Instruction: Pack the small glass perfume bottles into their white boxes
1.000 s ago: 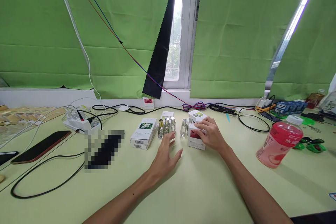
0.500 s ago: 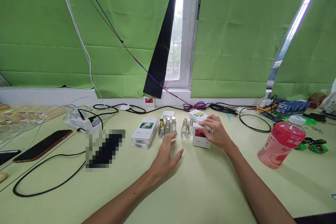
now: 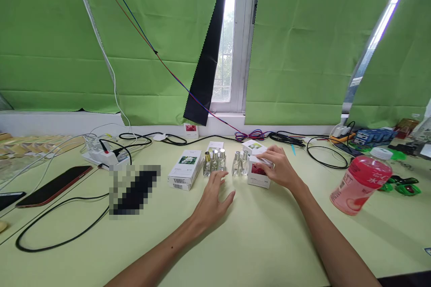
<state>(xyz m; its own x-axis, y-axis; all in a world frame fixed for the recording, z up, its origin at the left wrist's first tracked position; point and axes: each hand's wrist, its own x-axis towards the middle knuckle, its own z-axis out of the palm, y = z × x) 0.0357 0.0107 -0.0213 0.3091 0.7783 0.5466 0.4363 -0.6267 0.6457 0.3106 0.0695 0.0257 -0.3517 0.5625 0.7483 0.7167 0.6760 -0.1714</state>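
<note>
My right hand (image 3: pixel 280 168) grips the top of a small white box with a red flower picture (image 3: pixel 259 179), which stands on the table. Behind that box, partly covered by the hand, lies another white box with a yellow-green picture (image 3: pixel 252 145). My left hand (image 3: pixel 215 199) rests low over the table, fingers apart and holding nothing. Its fingertips are just in front of a gold-capped glass bottle (image 3: pixel 207 165) and two silver-capped bottles (image 3: pixel 218 162). Two more glass bottles (image 3: pixel 240 164) stand beside the gripped box. White flat boxes with a white-flower picture (image 3: pixel 186 168) lie stacked to the left.
A pink drink bottle (image 3: pixel 360 184) stands at the right. Black cables (image 3: pixel 202 140) run along the wall. At the left are a power strip (image 3: pixel 109 157) and a phone (image 3: pixel 54 186). Green-and-black items (image 3: pixel 407 188) lie far right. Another small box (image 3: pixel 191 131) leans at the wall.
My right hand and the red-flower box have shifted very slightly. My left hand has stayed in place, still open.
</note>
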